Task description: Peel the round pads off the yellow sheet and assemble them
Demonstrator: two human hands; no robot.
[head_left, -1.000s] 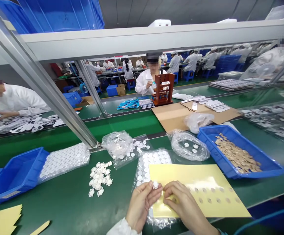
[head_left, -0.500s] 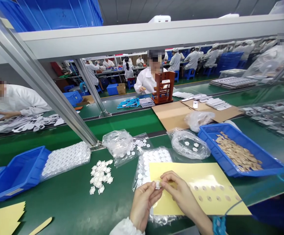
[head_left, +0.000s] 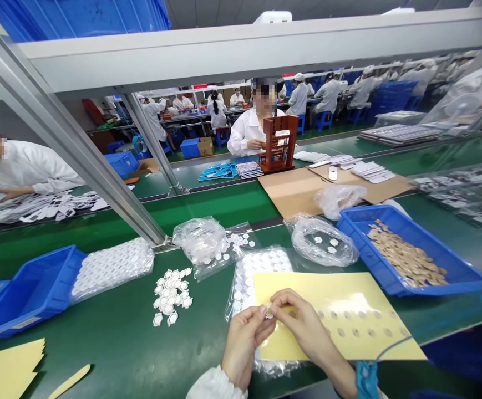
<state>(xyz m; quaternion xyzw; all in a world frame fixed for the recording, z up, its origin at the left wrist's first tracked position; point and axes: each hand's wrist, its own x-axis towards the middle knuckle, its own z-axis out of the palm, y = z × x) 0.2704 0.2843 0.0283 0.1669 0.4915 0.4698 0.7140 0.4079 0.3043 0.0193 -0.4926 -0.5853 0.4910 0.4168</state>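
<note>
Between the fingertips of my left hand (head_left: 245, 338) and my right hand (head_left: 301, 324) is a small round white piece (head_left: 269, 312). Both hands pinch it over the left part of a yellow sheet (head_left: 307, 282), which carries rows of round greyish discs (head_left: 354, 332). Beneath the sheet lies a plastic-wrapped pack of white round pieces (head_left: 261, 260). To the left, a loose pile of small white pieces with tabs (head_left: 172, 293) rests on the green table (head_left: 141, 360). A blue band circles my right wrist.
A blue bin (head_left: 415, 238) of tan pieces stands at right, another blue bin (head_left: 36, 293) at left beside a wrapped pack (head_left: 111, 266). Plastic bags (head_left: 201, 238) lie behind the pile. Across the belt, a person (head_left: 247, 133) sits behind a brown rack (head_left: 278, 144).
My fingers have shifted slightly on the round white piece, which now shows a tan centre. The view has tilted a little. The person opposite has moved a hand toward the rack.
</note>
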